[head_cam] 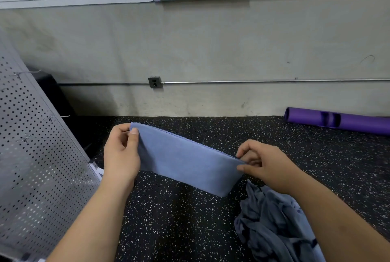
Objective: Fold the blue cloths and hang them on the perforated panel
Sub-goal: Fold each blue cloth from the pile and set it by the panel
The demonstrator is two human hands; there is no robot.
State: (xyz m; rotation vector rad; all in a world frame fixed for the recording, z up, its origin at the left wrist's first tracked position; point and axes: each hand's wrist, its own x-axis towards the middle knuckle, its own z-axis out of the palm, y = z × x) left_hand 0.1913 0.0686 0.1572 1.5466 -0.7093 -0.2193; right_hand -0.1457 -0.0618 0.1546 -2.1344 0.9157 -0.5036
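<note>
Above the speckled floor [179, 219], folded blue cloth [185, 160] stretches taut between both grips, left hand [121, 156] pinching its far corner, right hand [263, 166] pinching the near one.

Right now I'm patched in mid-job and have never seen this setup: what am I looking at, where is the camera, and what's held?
There is no machine here: a person works with two bare hands. The one picture comes from a camera worn on their head, looking forward and down. The left hand pinches one top corner of a folded blue cloth and the right hand pinches the other, holding it stretched between them. Below is a black speckled floor. A crumpled heap of blue cloth lies by the right arm. The grey perforated panel with wire hooks stands at the left. A purple roll lies by the wall.
</note>
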